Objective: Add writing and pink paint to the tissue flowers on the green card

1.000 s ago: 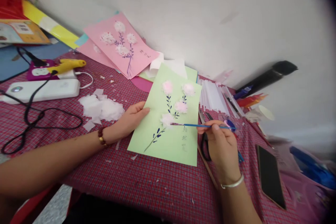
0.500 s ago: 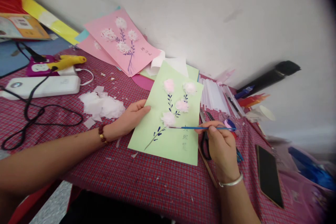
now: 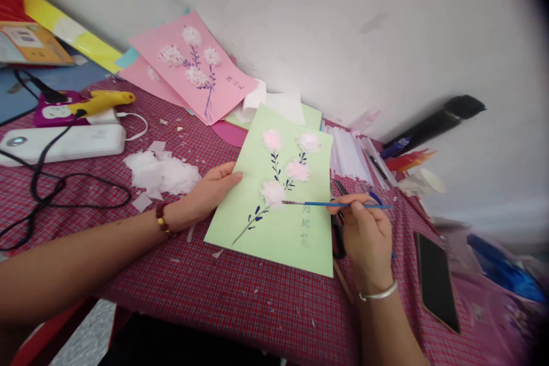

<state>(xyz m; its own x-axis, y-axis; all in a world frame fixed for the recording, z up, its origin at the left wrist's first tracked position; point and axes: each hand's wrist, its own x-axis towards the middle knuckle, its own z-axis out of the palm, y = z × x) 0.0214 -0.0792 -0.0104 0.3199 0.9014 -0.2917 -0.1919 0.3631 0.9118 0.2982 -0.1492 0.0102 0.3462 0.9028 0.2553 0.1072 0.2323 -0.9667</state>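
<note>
A light green sheet of paper (image 3: 274, 240) carries several fluffy pale pink paper flowers on painted stems with dark leaves, and handwriting at its lower right. My left hand (image 3: 214, 190) grips the sheet's left edge, thumb on top and the other fingers partly hidden behind it. In my right hand (image 3: 364, 234) is a thin blue paintbrush (image 3: 321, 204), pinched between thumb and fingers. The brush tip lies at the right edge of the lowest flower (image 3: 273, 193); whether it touches cannot be made out.
White paper scraps (image 3: 160, 171) are heaped left of the sheet. Behind lie pink flower cards (image 3: 231, 103). A power bank (image 3: 64, 143), black cable (image 3: 81, 174) and yellow glue gun (image 3: 103, 103) are at left. Scissors (image 3: 338, 237) sit partly under the sheet; a phone (image 3: 437, 280) lies right.
The brush tip has shifted slightly right and up along the lowest flower. The green sheet's lower right corner has swung a little right. The whole view has shifted slightly.
</note>
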